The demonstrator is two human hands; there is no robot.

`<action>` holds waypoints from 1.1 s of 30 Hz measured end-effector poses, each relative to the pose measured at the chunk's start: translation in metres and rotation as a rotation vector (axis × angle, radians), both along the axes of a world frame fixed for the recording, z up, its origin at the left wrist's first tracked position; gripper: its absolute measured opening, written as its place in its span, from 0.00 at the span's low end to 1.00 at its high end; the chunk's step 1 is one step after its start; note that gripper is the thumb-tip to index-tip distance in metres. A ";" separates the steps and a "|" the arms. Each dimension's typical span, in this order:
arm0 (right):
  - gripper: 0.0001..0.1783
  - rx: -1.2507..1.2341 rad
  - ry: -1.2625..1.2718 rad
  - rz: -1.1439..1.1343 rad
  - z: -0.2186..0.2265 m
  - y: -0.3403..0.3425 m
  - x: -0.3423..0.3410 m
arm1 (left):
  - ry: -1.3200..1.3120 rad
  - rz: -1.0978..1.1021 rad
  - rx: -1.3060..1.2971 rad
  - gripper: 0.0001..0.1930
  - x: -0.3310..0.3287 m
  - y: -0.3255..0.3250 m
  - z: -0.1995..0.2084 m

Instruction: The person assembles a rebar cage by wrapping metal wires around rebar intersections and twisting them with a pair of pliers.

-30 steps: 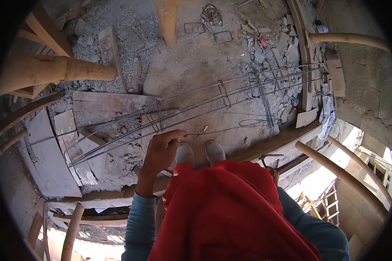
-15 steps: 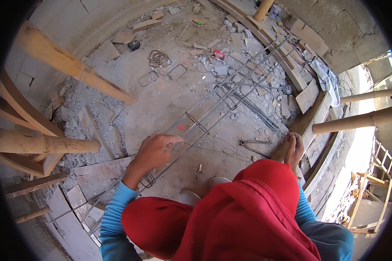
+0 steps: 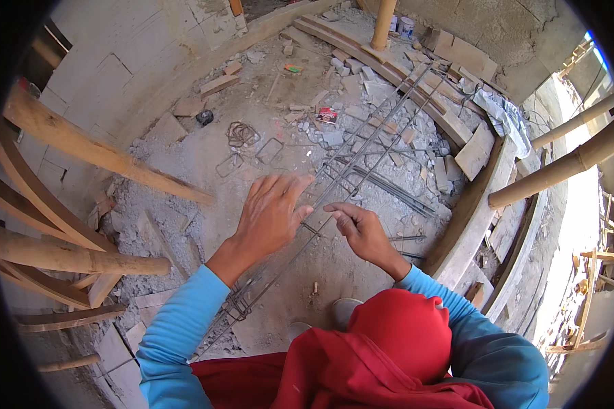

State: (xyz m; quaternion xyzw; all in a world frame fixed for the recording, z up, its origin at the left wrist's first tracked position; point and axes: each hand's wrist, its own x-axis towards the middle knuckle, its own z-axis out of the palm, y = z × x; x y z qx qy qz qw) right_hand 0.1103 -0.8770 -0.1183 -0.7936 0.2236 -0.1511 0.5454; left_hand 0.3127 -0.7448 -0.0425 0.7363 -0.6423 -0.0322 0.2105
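Observation:
A long frame of thin steel bars tied with stirrups [image 3: 370, 146] runs diagonally from the far right down past my hands. Over its middle, my left hand [image 3: 269, 210] is spread with fingers stretched out and the thumb toward the bars. On the other side my right hand [image 3: 365, 235] is closed, index finger and thumb brought together close to a stirrup; whatever they pinch is too small to make out. Just beyond the right wrist, the handles of a pair of pincers [image 3: 409, 238] show in part on the ground.
Several loose steel bars [image 3: 399, 187] lie beyond the frame. Bent stirrups [image 3: 243, 135] rest on the dusty floor. Rubble and a curved timber edge [image 3: 467, 225] stand at right. Bamboo poles [image 3: 109, 153] lean in from the left; another pole [image 3: 383, 24] rises far off.
My right hand has swung left from beside the timber edge to the bar frame. The left hand has shifted up and right, its fingers now extended. The view has also shifted.

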 end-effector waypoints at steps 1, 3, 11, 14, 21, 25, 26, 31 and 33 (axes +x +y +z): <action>0.18 0.078 0.006 -0.126 -0.016 -0.012 -0.011 | -0.105 -0.002 -0.194 0.24 -0.001 -0.003 -0.007; 0.20 0.357 -0.003 -0.344 -0.014 -0.019 -0.025 | -0.028 0.172 -0.218 0.32 0.014 0.001 -0.047; 0.24 0.494 -0.120 -0.647 -0.003 -0.046 -0.084 | 0.140 0.547 0.282 0.69 -0.045 0.011 -0.195; 0.23 0.432 -0.177 -0.762 0.013 -0.066 -0.097 | 0.172 0.602 0.392 0.74 -0.058 -0.004 -0.218; 0.22 0.365 -0.148 -0.775 0.027 -0.070 -0.106 | 0.176 0.607 0.378 0.72 -0.047 -0.005 -0.242; 0.23 0.409 -0.118 -0.763 0.022 -0.063 -0.101 | 0.155 0.614 0.371 0.71 -0.044 0.003 -0.241; 0.23 0.452 -0.090 -0.735 0.018 -0.060 -0.098 | 0.154 0.614 0.368 0.71 -0.043 0.011 -0.242; 0.24 0.653 0.057 -0.595 -0.007 -0.046 -0.087 | 0.175 0.602 0.369 0.72 -0.040 0.033 -0.235; 0.25 0.727 0.123 -0.544 -0.019 -0.038 -0.082 | 0.174 0.593 0.323 0.73 -0.040 0.045 -0.238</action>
